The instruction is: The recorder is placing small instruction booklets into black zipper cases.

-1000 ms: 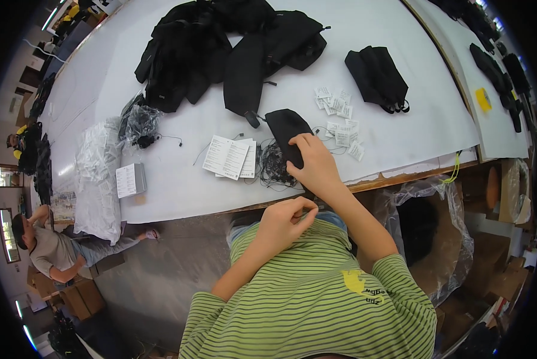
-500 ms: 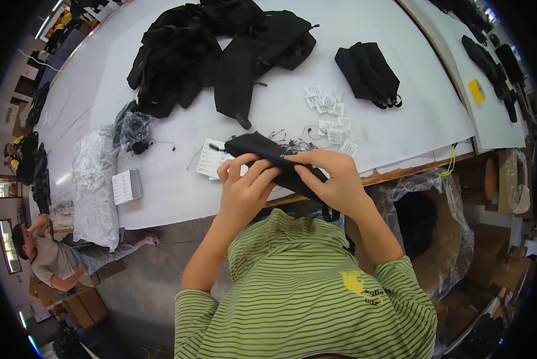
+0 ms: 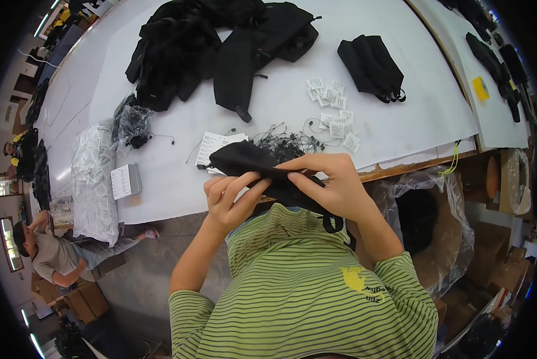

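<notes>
A black fabric pouch (image 3: 239, 159) is held between both hands just over the table's near edge, tilted with its far left end over a stack of white printed cards (image 3: 207, 143). My left hand (image 3: 229, 200) pinches its near edge between thumb and fingers. Further right, my right hand (image 3: 333, 186) grips the pouch's other part, thumb and forefinger meeting the cloth close to the left hand's fingertips. A small black loop hangs from the pouch's right end. Behind the pouch lies a tangle of thin black tag strings (image 3: 287, 142).
Loose white labels (image 3: 334, 100) lie beyond the strings. Stacked black pouches (image 3: 371, 67) and a large heap of black bags (image 3: 184, 54) are farther back. At left are a plastic-wrapped bundle (image 3: 95, 179) and a card stack (image 3: 126, 181). A plastic-lined box (image 3: 454, 239) stands right, below table level.
Both hands have shifted the pouch a little left and toward me, turning it slightly. More of the string tangle shows behind it.
</notes>
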The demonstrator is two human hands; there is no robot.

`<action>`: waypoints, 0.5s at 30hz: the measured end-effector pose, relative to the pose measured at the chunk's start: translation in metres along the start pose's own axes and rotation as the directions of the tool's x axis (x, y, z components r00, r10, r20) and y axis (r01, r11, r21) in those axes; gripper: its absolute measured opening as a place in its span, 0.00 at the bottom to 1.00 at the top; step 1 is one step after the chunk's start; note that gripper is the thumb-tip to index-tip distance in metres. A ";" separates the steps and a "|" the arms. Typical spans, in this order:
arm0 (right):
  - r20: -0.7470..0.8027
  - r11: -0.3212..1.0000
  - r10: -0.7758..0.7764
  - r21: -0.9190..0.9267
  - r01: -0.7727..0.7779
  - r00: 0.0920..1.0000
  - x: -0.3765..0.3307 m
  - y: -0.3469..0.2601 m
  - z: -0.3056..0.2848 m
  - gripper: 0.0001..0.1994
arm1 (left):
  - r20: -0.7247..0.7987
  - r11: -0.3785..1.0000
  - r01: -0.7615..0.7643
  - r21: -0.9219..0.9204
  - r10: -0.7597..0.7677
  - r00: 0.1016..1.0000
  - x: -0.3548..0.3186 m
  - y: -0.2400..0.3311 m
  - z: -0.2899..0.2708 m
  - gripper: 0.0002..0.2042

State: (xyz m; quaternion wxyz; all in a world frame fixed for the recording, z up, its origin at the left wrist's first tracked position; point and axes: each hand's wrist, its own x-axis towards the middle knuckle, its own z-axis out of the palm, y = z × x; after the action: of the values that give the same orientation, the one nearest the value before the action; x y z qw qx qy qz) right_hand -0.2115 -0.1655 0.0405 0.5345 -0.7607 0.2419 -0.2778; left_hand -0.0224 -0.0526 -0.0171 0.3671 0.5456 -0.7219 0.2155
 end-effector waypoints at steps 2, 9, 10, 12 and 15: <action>-0.009 0.998 0.037 0.042 -0.037 0.999 -0.001 0.000 0.001 0.10 | 0.017 0.999 -0.008 0.052 0.007 1.000 0.001 0.001 -0.003 0.14; 0.013 0.955 0.201 0.221 -0.198 0.980 -0.005 0.003 0.002 0.10 | -0.008 1.000 0.016 -0.001 -0.016 1.000 -0.007 0.002 0.003 0.13; 0.041 0.935 0.242 0.257 -0.244 0.969 -0.006 0.003 0.002 0.10 | -0.005 1.000 0.018 0.000 -0.018 1.000 -0.009 0.001 0.003 0.13; 0.041 0.928 0.247 0.278 -0.248 0.968 -0.008 0.006 0.004 0.10 | -0.050 1.000 -0.023 -0.010 0.022 0.998 -0.013 0.000 0.002 0.14; 0.040 0.913 0.259 0.316 -0.258 0.965 -0.008 0.009 0.007 0.10 | -0.042 1.000 -0.016 0.009 0.017 0.999 -0.014 0.001 -0.001 0.14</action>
State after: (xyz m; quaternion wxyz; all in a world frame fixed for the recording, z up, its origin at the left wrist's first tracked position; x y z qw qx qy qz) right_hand -0.2135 -0.1583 0.0289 0.6818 -0.6255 0.2930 -0.2411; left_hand -0.0212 -0.0424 -0.0271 0.3779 0.5366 -0.7176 0.2330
